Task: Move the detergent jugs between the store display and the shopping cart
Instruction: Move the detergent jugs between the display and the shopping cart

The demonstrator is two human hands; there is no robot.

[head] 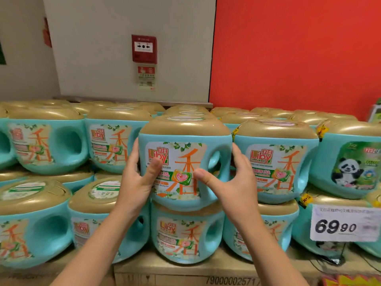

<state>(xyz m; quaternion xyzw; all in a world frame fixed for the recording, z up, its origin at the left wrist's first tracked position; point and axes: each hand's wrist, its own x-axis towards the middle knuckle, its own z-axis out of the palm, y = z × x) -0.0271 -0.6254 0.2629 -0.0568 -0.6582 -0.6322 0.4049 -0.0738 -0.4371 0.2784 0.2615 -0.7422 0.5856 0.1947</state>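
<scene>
A teal detergent jug (185, 141) with a gold lid and a Liby label sits in the upper row of the store display, stacked on another jug (186, 232). My left hand (137, 178) grips its left side, thumb across the label. My right hand (235, 182) grips its right side by the handle opening, thumb on the front. The jug stands slightly forward of its neighbours. No shopping cart is in view.
Several identical jugs (111, 145) fill two stacked rows left and right, resting on cardboard boxes (185, 273). A jug with a panda label (348, 164) stands at right above a 69.90 price sign (344, 223). Behind are a white wall with a fire alarm (144, 48) and a red wall (294, 48).
</scene>
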